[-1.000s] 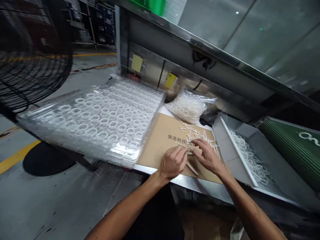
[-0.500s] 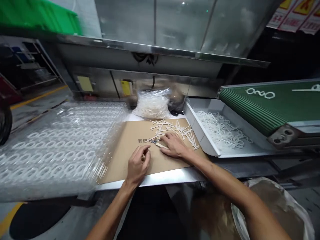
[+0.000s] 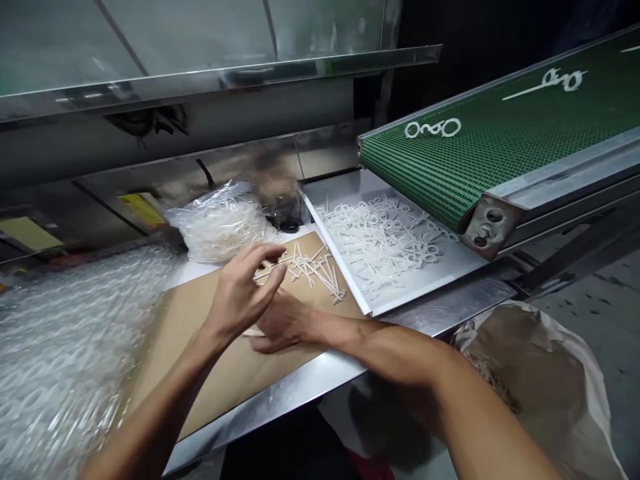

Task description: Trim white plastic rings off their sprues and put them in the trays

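Observation:
My left hand [image 3: 240, 293] hovers over a brown cardboard sheet [image 3: 200, 347] with its fingers curved and apart, nothing visible in them. Behind it my right hand [image 3: 285, 323] lies flat on the cardboard, fingers pointing left onto a pale plastic stick [image 3: 253, 331]. A loose pile of white plastic sticks [image 3: 315, 267] lies just beyond both hands. Further back sits a clear bag of white plastic rings [image 3: 220, 227].
A white tray [image 3: 340, 270] to the right holds several white ring parts. Above it a green conveyor belt [image 3: 500, 127] carries a white ring piece [image 3: 433, 128]. A blurred stack of clear blister trays [image 3: 60, 347] is at left. An open sack [image 3: 550, 387] hangs below the steel table edge [image 3: 300, 387].
The view has swung to the right. My left hand has lifted off the cardboard and moved right, over my right hand. My right hand has slid back toward the table's front edge.

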Demonstrator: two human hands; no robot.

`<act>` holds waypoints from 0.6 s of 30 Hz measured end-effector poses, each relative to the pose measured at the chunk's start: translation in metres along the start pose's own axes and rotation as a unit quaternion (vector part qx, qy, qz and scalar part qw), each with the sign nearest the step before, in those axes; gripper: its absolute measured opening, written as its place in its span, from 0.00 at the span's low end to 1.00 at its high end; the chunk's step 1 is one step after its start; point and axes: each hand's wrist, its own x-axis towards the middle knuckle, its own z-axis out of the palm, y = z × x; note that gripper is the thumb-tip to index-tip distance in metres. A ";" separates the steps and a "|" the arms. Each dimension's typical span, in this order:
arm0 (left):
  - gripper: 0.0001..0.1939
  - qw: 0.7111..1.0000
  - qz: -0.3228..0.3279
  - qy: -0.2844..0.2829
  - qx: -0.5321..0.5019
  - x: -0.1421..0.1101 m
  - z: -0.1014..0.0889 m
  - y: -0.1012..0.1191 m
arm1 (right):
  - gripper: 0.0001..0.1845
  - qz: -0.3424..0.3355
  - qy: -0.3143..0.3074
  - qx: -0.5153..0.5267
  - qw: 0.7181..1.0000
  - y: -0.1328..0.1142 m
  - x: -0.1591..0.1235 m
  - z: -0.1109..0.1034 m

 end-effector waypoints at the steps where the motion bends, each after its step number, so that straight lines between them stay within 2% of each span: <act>1: 0.11 1.000 0.019 -0.010 0.001 0.023 0.011 0.002 | 0.25 0.000 0.002 -0.004 1.000 -0.002 -0.001 0.000; 4: 0.13 0.997 0.042 -0.050 0.040 0.084 0.047 0.004 | 0.24 0.011 0.017 -0.021 1.000 -0.007 -0.004 -0.003; 7: 0.15 0.973 0.029 -0.163 0.163 0.128 0.081 0.001 | 0.23 -0.004 0.023 -0.028 0.999 -0.008 -0.007 -0.009; 9: 0.12 0.952 0.019 -0.213 0.219 0.148 0.096 0.000 | 0.21 -0.018 0.020 -0.029 0.999 -0.006 -0.008 -0.011; 14: 0.05 0.938 0.006 -0.243 0.248 0.168 0.116 0.002 | 0.17 -0.030 0.008 -0.028 0.999 -0.001 -0.005 -0.008; 18: 0.05 0.942 0.012 -0.240 0.233 0.170 0.120 0.002 | 0.18 -0.032 0.011 -0.027 0.999 0.000 -0.004 -0.006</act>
